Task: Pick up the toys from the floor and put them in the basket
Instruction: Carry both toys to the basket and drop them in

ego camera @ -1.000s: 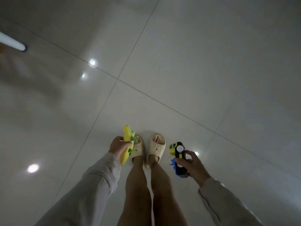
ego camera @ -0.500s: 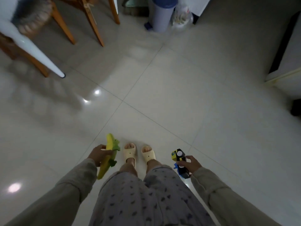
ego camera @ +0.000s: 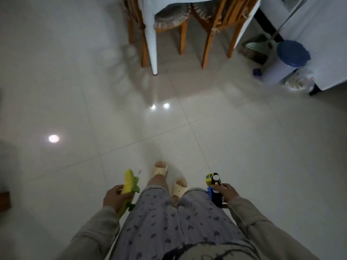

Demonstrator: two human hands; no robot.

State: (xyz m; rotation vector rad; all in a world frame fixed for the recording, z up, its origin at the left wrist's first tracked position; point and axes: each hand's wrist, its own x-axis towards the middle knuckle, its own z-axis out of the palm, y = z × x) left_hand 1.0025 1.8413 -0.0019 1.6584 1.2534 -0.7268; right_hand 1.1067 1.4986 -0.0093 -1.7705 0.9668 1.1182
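Note:
My left hand (ego camera: 114, 198) grips a yellow and green crocodile toy (ego camera: 129, 184) at hip height, its snout pointing forward. In my right hand (ego camera: 226, 193) sits a black, yellow and blue toy train (ego camera: 214, 186), held at the other hip. Both toys hang above the glossy tiled floor (ego camera: 244, 156), on either side of my slippered feet. No basket shows in view, and no other toy lies on the visible floor.
Ahead stand wooden chairs (ego camera: 210, 30) with cushions and a white table leg (ego camera: 152, 40). At the far right are a blue-lidded bin (ego camera: 285, 62), a bag beside it and a white cabinet (ego camera: 323, 44). A dark wooden edge (ego camera: 4, 200) sits at the left.
I have straightened up and turned, so the chairs and bin swung from the upper left to straight ahead and right. Both toys stay in my hands, and my left foot has stepped forward.

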